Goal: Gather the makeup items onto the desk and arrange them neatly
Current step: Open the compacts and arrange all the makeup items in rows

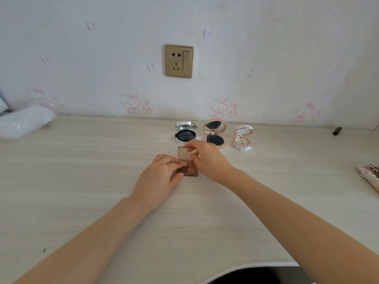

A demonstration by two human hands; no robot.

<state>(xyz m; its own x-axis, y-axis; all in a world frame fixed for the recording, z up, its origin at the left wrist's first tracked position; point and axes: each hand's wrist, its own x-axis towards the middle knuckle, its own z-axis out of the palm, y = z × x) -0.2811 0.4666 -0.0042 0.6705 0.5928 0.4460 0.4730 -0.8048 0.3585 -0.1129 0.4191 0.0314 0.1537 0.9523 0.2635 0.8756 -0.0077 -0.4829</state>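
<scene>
Head view: a small brown eyeshadow palette (189,168) sits on the pale wood-grain desk (92,171) at centre, open, its clear tinted lid (184,153) raised toward the wall. Left hand (162,175) holds the palette base from its left side, fingers curled over the pans, thumb at the near edge. Right hand (207,158) pinches the top edge of the lid between thumb and fingertips. Just behind the palette, three open compacts stand in a row near the wall: a silver compact (185,133), a rose-gold compact (214,134) and a smaller floral compact (242,139), each apart from its neighbour. A dark tube (337,131) lies well apart at far right; what it is cannot be told. A gold wall socket (179,61) is above the row.
</scene>
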